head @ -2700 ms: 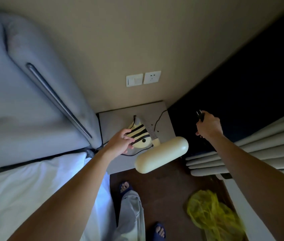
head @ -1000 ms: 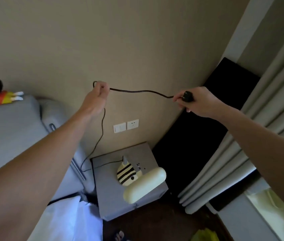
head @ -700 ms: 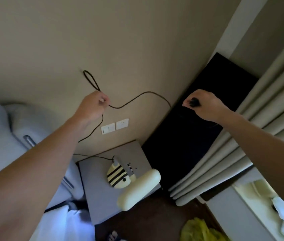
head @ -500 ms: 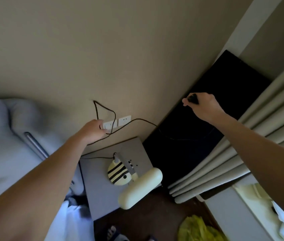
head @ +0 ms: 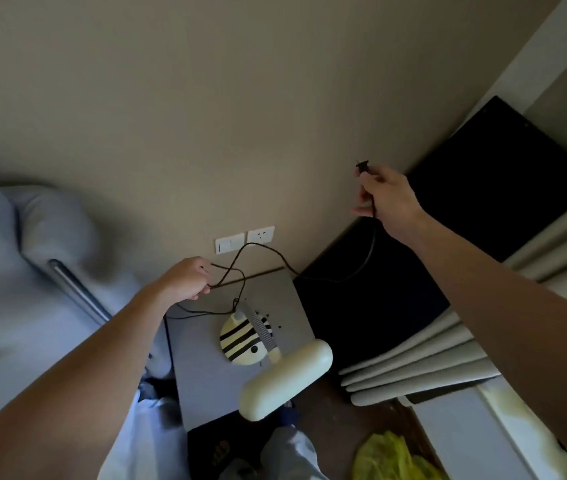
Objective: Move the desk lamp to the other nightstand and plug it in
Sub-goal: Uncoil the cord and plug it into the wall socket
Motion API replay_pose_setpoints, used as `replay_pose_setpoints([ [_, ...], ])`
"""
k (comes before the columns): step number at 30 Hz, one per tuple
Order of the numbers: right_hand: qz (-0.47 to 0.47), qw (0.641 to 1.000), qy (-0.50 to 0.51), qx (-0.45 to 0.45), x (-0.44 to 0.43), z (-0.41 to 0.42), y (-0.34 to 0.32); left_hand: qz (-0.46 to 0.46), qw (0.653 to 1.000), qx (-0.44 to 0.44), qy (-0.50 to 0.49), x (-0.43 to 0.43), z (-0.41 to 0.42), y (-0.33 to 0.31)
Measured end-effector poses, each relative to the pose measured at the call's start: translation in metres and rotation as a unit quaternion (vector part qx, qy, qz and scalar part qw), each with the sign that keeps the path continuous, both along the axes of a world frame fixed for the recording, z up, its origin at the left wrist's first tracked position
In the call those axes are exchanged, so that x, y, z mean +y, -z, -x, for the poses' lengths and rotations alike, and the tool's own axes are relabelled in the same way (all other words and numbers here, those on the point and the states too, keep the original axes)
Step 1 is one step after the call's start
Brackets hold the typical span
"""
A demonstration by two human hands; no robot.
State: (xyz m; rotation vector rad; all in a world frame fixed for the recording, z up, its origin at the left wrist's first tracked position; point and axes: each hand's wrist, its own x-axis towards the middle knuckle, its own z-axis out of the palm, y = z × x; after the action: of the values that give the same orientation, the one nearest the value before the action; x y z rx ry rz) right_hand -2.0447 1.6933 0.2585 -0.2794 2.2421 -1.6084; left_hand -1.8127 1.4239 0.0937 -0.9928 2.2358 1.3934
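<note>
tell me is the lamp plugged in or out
Out. The plug is pinched in the right hand, well above the wall socket, whose holes show empty.

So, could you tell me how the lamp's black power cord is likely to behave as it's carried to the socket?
Probably floppy: the cord sags between the right hand and left hand, looping loosely. It looks thin and light. The slack may snag the bee-striped lamp.

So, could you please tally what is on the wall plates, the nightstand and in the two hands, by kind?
Wall plates: 2, a switch and a socket
Desk lamp: 1, on the nightstand
Cord: 1, looped in the left hand
Plug: 1, in the right hand, not in the socket
Total: 5
</note>
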Motion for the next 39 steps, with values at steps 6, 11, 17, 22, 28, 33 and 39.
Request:
replay_pose_setpoints([
  [6, 0.06, 0.993, 0.001, -0.104, -0.019, 0.011, 0.02, -0.034, 0.995, 0.088, 0.018, 0.023, 0.031, -0.006],
  [11, 0.027, 0.986, -0.002, -0.162, -0.046, 0.008, 0.085, -0.062, 0.986, 0.151, 0.039, 0.056, 0.076, -0.015],
  [17, -0.006, 0.971, -0.024, -0.24, -0.073, 0.011, 0.163, -0.053, 0.99, 0.119, 0.057, 0.081, 0.115, 0.003],
  [22, -0.028, 0.952, -0.06, -0.298, -0.092, 0.02, 0.216, -0.033, 0.997, 0.062, 0.021, 0.085, 0.137, 0.037],
  [28, -0.073, 0.941, -0.075, -0.322, -0.118, 0.033, 0.273, -0.072, 0.996, 0.009, -0.052, 0.082, 0.155, 0.076],
  [33, -0.046, 0.932, -0.053, -0.356, -0.14, 0.043, 0.305, -0.119, 0.969, 0.002, -0.218, 0.074, 0.175, 0.098],
  [39, -0.057, 0.947, -0.027, -0.314, -0.157, 0.043, 0.329, -0.104, 0.958, 0.05, -0.262, 0.074, 0.19, 0.104],
])
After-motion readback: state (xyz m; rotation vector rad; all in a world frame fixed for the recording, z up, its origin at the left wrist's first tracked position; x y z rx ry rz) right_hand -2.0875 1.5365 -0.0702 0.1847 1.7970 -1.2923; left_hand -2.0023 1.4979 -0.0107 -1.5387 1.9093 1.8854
